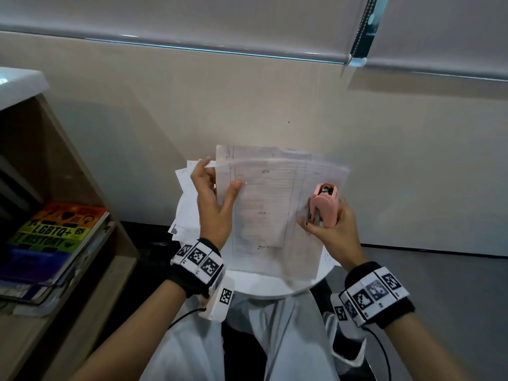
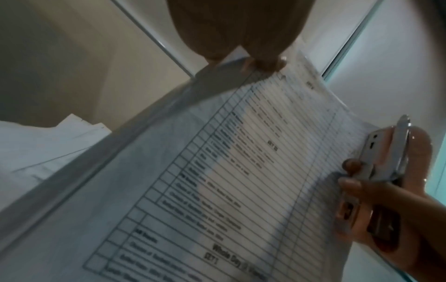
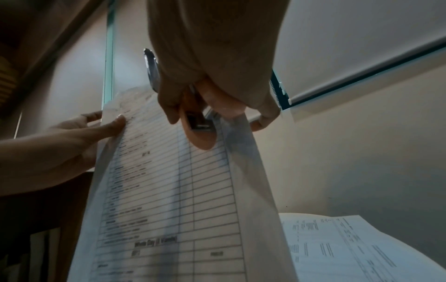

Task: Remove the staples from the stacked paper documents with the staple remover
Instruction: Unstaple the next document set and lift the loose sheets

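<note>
A printed document [image 1: 269, 210] with a lined table is held up, tilted, above a small round white table [image 1: 275, 288]. My left hand [image 1: 220, 174] pinches its upper left edge, thumb in front and fingers behind. My right hand [image 1: 324, 220] grips a pink staple remover [image 1: 325, 204] against the sheet's right edge, metal jaw side toward the paper. The left wrist view shows the document [image 2: 241, 171] and the staple remover [image 2: 386, 167]. In the right wrist view the staple remover [image 3: 198, 127] lies over the document [image 3: 169, 190]. No staple is visible.
More loose papers [image 1: 187, 207] lie on the round table behind the held sheet, and they show as papers [image 3: 337, 248] in the right wrist view. A wooden shelf [image 1: 82, 270] with stacked books [image 1: 55, 235] stands at the left. The wall is close behind.
</note>
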{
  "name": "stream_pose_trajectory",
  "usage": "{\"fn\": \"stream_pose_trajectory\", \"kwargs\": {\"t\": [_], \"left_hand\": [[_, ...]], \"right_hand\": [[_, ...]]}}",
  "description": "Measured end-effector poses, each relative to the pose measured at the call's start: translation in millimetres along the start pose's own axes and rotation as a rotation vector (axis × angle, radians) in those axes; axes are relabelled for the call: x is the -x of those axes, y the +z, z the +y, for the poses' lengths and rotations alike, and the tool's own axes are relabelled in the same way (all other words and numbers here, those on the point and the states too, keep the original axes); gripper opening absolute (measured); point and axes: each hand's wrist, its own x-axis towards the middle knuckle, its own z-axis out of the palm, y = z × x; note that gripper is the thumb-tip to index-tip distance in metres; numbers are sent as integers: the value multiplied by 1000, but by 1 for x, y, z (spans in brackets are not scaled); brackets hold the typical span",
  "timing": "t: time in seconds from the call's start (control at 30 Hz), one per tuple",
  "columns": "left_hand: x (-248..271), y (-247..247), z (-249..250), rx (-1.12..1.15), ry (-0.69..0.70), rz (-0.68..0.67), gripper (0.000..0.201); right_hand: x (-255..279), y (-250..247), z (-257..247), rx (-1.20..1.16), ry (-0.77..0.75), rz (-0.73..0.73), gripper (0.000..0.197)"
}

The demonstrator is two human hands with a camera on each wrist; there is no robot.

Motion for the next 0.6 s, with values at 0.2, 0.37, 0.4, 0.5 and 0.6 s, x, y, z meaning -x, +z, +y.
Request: {"fn": "stream_pose_trajectory", "kwargs": {"t": [0.2,0.37,0.4,0.5,0.6], "left_hand": [[22,5,-19,-140,-71,-115,12],[6,11,1,-270,93,-49,3],[2,11,5,-284,141,-20,6],[-4,16,19,-284,207,33,14],[3,21,22,-252,163,54,10]], "right_hand": [[5,3,3,-13,16,-27,42],[-3,3,-12,-49,-39,63,52],[-6,3,-16,-79,-47,83,51],[-7,4,-34,-175,-134,103,50],[-1,9,-49,-105,-236,52,62]]}}
